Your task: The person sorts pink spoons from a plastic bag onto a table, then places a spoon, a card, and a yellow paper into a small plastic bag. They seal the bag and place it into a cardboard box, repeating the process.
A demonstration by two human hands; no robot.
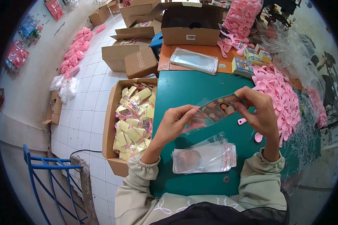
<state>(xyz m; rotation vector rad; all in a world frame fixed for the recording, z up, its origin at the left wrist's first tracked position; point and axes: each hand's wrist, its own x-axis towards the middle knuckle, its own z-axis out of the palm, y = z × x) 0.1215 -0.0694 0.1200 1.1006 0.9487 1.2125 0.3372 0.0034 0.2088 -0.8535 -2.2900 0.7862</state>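
Over the green table [169,90], my left hand [176,122] pinches the side of a clear plastic bag [197,123] with something pink inside it. My right hand [257,110] grips the end of a printed card [222,108], thumb on its face. The card overlaps the bag's mouth, its left part seen through the film. Just below both hands lies a stack of clear bags [204,159]. To the right of my right hand is a heap of pink spoons [276,97], a few lying loose near its edge.
An open carton [109,131] of packed bags with yellowish cards stands left of the table. At the back are card stacks [242,66], another bag pile [194,60] and an open box [191,26]. Loose plastic film [304,75] hangs at right; a blue metal rack [50,167] stands lower left.
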